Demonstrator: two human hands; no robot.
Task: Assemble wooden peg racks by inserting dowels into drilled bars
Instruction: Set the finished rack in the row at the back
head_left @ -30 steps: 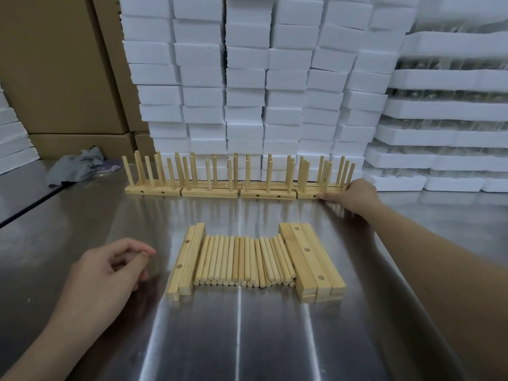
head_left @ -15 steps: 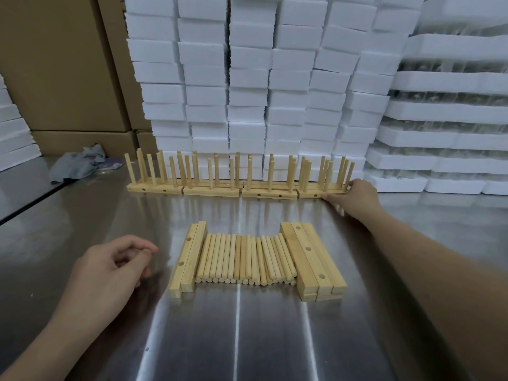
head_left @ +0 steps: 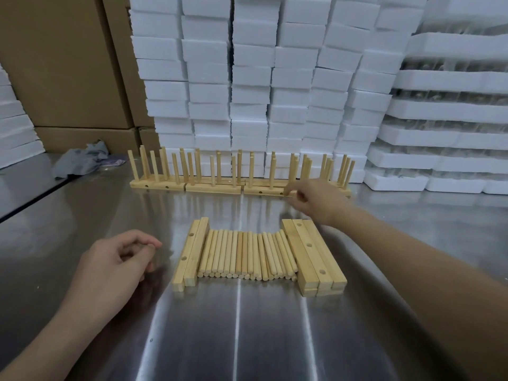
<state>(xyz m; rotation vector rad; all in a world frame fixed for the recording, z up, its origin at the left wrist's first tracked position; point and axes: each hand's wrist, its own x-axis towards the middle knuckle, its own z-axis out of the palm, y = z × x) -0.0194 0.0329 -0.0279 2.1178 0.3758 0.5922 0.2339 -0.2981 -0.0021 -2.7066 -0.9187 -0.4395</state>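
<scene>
Cardboard boxes stand shut at the far left, so their contents are hidden. White foam blocks are piled behind the work, and the foam trays at the right hold something dark between their layers, too dim to name. A grey cloth lies crumpled by the boxes.

On the steel tabletop, loose dowels lie side by side between two drilled bars on their left and a stack of drilled bars on their right. Beyond them, finished peg racks stand end to end in a row with their dowels upright.

The left grip rests on the tabletop just left of the bars, fingers loosely curled, thumb meeting forefinger, holding nothing. The right arm stretches forward over the stacked bars. The right grip is at the front bar of a rack near the row's right end, fingers bent towards it. It is blurred, and I cannot tell whether it pinches the wood or only touches it.
</scene>
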